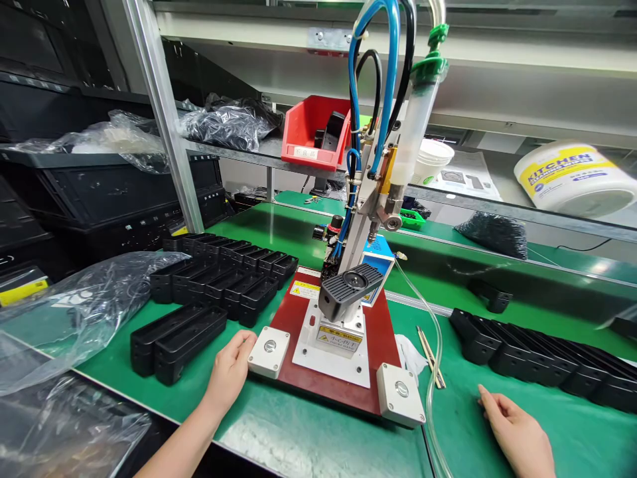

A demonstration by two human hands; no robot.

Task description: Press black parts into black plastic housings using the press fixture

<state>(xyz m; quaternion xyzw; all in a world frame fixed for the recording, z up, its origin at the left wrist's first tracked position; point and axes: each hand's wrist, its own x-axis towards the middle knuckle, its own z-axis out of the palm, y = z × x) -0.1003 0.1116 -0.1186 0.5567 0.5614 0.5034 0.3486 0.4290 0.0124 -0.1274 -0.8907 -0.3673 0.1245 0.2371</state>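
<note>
My left hand (229, 372) is beside the left push-button box (269, 352), its fingers curled together against the box's side; nothing shows in them. My right hand (520, 435) rests over the green mat at the lower right, fingers loosely bent and apart, holding nothing visible. Between the hands stands a bench press-like dispensing machine (357, 232) on a dark red base plate (293, 312). A black ribbed housing with a round speaker-like disc (351, 287) sits tilted on its fixture (338, 338). A second push-button box (401, 394) stands at the base's right corner.
Black open housings (189, 338) stand in rows at left; more black housings (537, 358) line the right. Wooden sticks (430, 357) and a clear tube (436, 398) lie right of the machine. A red bin (313, 133) and a white tub (572, 176) stand on the shelf.
</note>
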